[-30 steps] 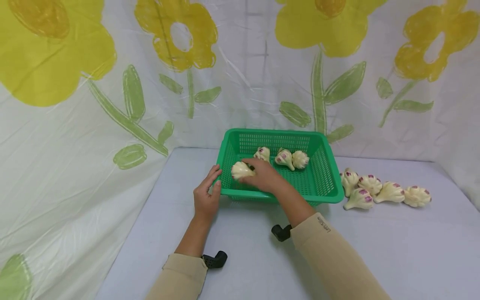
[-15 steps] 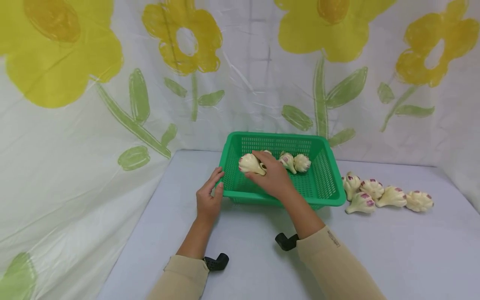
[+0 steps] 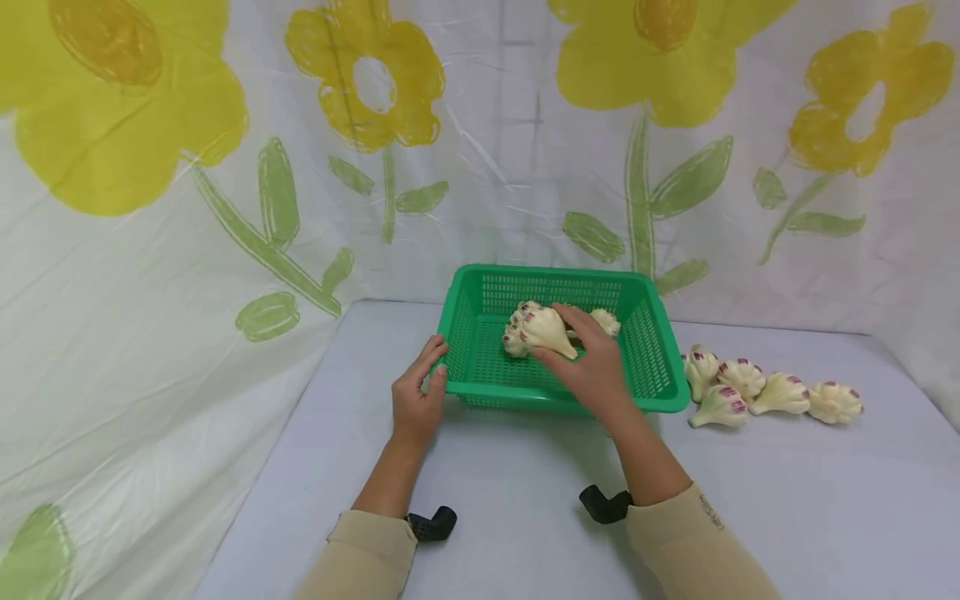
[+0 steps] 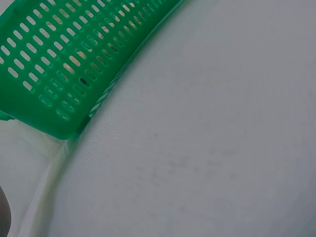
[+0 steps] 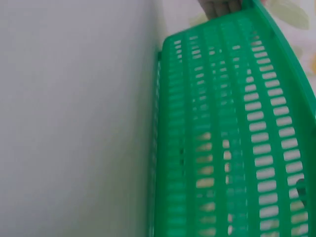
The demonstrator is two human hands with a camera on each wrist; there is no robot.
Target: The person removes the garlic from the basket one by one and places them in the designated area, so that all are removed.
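Observation:
My right hand [image 3: 596, 362] pinches a cream garlic bulb [image 3: 547, 331] between thumb and fingers, over the inside of a green plastic basket [image 3: 555, 396]. The bulb's stem end points toward the near right. Just behind it, more purple-marked garlic bulbs [image 3: 514, 340] lie in the basket, and another bulb [image 3: 606, 321] shows past my right fingers. My hand covers part of the basket's contents. At the basket's near left corner my left hand [image 3: 417, 396] rests against the rim, fingers fairly straight. Slotted basket walls fill much of the right wrist view, with left-hand fingers [image 5: 222, 7] at the top.
Several garlic bulbs [image 3: 780, 392] lie grouped on the white table [image 3: 510, 500], right of the basket. A white curtain [image 3: 480, 200] with painted yellow flowers hangs behind and along the left. Each wrist wears a black camera mount [image 3: 433, 524].
My right hand has moved rightward within the basket, carrying the garlic bulb from the left side toward the middle. Bulbs at the left-middle have come into view. My left hand stays at the rim.

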